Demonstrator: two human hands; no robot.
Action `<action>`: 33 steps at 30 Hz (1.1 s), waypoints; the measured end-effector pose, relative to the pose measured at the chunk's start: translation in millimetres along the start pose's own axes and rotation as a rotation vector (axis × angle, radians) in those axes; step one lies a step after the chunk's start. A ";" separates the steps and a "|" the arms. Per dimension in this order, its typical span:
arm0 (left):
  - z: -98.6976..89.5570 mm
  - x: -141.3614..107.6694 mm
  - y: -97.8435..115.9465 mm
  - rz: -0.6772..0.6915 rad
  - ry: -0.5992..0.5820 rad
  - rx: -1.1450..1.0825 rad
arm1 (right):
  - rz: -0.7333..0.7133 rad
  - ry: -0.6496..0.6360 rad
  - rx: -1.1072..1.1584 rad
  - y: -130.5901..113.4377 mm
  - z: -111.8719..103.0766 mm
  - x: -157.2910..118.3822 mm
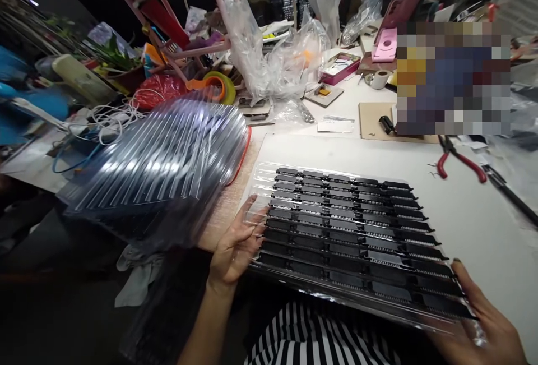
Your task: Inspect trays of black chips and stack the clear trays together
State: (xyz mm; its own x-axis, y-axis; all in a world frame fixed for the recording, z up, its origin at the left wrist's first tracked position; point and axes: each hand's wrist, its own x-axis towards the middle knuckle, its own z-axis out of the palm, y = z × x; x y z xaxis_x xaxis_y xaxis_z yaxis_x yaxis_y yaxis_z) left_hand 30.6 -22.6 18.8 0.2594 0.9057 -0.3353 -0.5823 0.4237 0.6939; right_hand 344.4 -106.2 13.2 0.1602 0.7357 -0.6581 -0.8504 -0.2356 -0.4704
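Tbl (490,230): L hand (236,244), R hand (485,314) hold 1 tray (311,288), 5 cols pcs (344,246).

Left fingers (244,233), right fingers (471,286) gripping, well apart, pointing forward.

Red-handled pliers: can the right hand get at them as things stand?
Probably not yet: the right hand is occupied holding the clear plastic tray. If freed, likely yes; nothing visible covers the handles of the red-handled pliers.
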 end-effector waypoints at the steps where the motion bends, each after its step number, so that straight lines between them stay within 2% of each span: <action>1: 0.2 -0.8 0.2 0.008 -0.006 -0.001 | 0.008 0.064 0.040 -0.5 0.5 0.8; 4: 0.7 -2.9 0.3 0.038 -0.017 -0.001 | 0.069 0.295 0.188 -2.4 10.3 1.7; 5: 1.0 -3.2 0.2 0.047 -0.020 0.003 | 0.083 0.336 0.224 -3.1 14.3 1.7; 7: 1.7 -3.1 0.1 0.057 -0.023 0.014 | 0.110 0.340 0.274 -4.3 20.0 1.5; 13: 4.1 -1.6 0.3 0.058 0.001 0.025 | 0.173 0.249 0.391 -5.2 13.9 1.3; 21: 7.8 -0.1 4.0 0.011 0.029 0.015 | 0.131 -0.010 0.306 -1.4 6.5 4.4; 25: 2.8 4.4 8.4 -0.037 -0.051 -0.097 | 0.124 -0.090 0.281 -2.1 8.8 5.6; 30: -0.9 7.1 6.9 0.090 -0.177 -0.184 | 0.128 -0.185 0.286 -1.9 8.8 7.8; 33: 0.9 5.6 3.5 0.093 -0.162 -0.191 | 0.136 -0.194 0.281 -1.4 8.5 8.9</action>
State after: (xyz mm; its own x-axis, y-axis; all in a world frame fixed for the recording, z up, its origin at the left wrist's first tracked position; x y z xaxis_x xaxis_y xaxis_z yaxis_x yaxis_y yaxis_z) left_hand 30.7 -16.1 19.9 0.3091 0.9376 -0.1591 -0.7401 0.3422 0.5789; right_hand 342.8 -94.0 13.1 -0.0390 0.8227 -0.5672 -0.9662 -0.1757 -0.1885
